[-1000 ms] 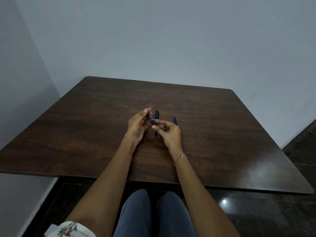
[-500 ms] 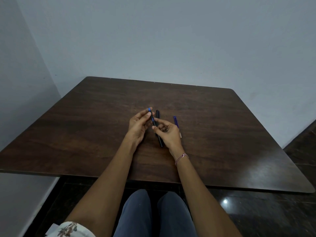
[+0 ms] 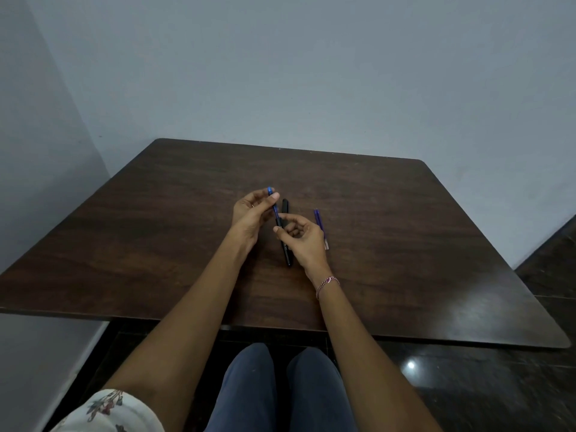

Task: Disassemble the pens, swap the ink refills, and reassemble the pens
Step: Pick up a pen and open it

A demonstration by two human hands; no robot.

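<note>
Dark brown wooden table (image 3: 405, 244), rounded corners, glossy top. Black pen (image 3: 288, 255) lies near middle, running from near side toward far side. Thin blue refill (image 3: 317, 217) lies right of it, apart, roughly parallel, pale tip nearest.

Dim, flat indoor light here, cool on the grey wall (image 3: 311, 73). 1 hard white glint on the glossy floor (image 3: 411, 365), and a pale sheen spreads over the table (image 3: 486, 307) at its near right corner. Shadows are soft, darkest under the tabletop. Wide-angle bend: the table edges bow, the left wall corner leans. The blue pen (image 3: 274, 205) between left hand (image 3: 249, 213) and right hand (image 3: 304, 241) reads small, slightly soft.
</note>
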